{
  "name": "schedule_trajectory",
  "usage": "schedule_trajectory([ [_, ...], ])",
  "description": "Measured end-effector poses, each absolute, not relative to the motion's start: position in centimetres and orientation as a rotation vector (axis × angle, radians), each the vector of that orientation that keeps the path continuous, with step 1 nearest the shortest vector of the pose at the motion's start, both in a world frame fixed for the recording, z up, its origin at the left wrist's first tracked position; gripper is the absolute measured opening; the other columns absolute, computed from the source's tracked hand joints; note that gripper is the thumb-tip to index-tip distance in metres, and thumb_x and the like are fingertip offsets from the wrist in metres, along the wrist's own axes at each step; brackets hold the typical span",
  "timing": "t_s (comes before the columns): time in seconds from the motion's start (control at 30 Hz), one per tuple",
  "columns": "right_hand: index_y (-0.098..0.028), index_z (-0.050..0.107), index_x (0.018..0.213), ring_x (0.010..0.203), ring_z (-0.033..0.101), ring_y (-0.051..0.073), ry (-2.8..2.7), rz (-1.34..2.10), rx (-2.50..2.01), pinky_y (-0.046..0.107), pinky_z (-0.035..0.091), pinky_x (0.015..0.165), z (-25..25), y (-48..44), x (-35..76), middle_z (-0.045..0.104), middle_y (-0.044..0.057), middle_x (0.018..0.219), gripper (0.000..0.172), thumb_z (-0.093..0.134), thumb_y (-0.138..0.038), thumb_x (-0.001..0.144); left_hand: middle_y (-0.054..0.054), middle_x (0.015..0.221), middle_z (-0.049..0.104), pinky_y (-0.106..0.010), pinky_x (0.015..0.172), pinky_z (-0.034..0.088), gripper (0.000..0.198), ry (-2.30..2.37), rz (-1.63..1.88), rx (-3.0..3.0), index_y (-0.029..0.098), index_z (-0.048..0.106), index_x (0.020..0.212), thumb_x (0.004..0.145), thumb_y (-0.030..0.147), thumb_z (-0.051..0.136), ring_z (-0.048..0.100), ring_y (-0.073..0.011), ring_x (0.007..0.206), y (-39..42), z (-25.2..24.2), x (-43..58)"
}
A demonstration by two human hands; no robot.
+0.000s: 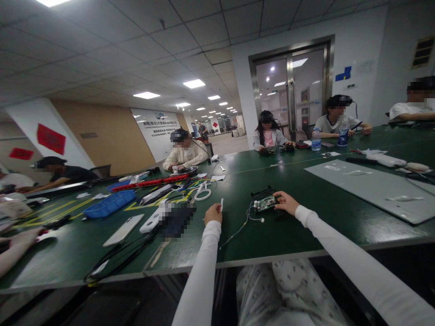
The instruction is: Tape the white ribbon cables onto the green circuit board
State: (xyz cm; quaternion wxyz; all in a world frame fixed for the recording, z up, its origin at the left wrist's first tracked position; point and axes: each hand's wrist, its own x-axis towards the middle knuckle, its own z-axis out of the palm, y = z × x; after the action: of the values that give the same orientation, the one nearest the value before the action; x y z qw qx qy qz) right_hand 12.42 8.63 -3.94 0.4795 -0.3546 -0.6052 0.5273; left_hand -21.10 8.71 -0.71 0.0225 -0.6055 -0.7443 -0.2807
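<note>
My left hand [213, 213] is closed in a pinch on a small white piece [222, 203] held upright above the green table [292, 226]. My right hand [287, 203] rests on the table with its fingers curled against a small green circuit board [265, 203], which sits on a black frame. Thin white wires [244, 224] trail from the board toward the table's front edge. Both arms wear white sleeves.
A grey mat [370, 188] lies to the right. To the left lie a phone [123, 229], a white device [152, 220], black cables [118, 260] and a blue tray [109, 203]. Several people sit round the table's far and left sides. Water bottles [316, 139] stand far back.
</note>
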Motion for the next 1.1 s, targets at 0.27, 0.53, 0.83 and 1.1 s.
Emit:
schedule_trajectory([
  [0.27,-0.022,0.044,0.096,0.065,0.06,0.014,-1.474,1.301,-0.848,0.034,0.047,0.07,-4.0,8.7,12.5,0.058,-0.004,0.069,0.046,0.063,-0.016,0.055,-0.001,0.087,0.064,-0.025,0.074,0.042,0.029,-2.29,-0.814,-1.912,0.024,0.061,0.086,0.068,0.005,0.049,0.057,-0.016,0.084,8.0,-0.3,-20.7],
  [0.53,-0.022,0.042,0.097,0.068,0.061,0.015,-1.514,1.28,-0.878,0.036,0.047,0.072,-4.2,8.9,12.6,0.057,-0.003,0.072,0.045,0.063,-0.016,0.057,-0.002,0.088,0.063,-0.022,0.076,0.042,0.03,-2.171,-0.864,-1.953,0.019,0.06,0.09,0.069,0.004,0.044,0.057,-0.0125,0.083,8.9,-1.0,-21.3],
  [0.83,-0.021,0.041,0.098,0.069,0.061,0.015,-1.506,1.274,-0.897,0.036,0.046,0.076,-4.4,9.1,12.6,0.055,-0.004,0.071,0.046,0.062,-0.014,0.057,-0.002,0.085,0.063,-0.021,0.078,0.042,0.027,-2.117,-0.906,-1.937,0.016,0.061,0.088,0.067,0.005,0.047,0.057,-0.0113,0.079,9.6,-1.8,-21.9],
  [1.1,-0.02,0.042,0.098,0.07,0.061,0.015,-1.526,1.264,-0.917,0.036,0.046,0.077,-4.4,9.1,12.7,0.056,-0.003,0.073,0.045,0.062,-0.014,0.058,-0.002,0.084,0.062,-0.021,0.075,0.042,0.026,-2.122,-0.895,-1.9,0.016,0.061,0.086,0.067,0.005,0.048,0.057,-0.0108,0.076,9.7,-1.9,-22.0],
])
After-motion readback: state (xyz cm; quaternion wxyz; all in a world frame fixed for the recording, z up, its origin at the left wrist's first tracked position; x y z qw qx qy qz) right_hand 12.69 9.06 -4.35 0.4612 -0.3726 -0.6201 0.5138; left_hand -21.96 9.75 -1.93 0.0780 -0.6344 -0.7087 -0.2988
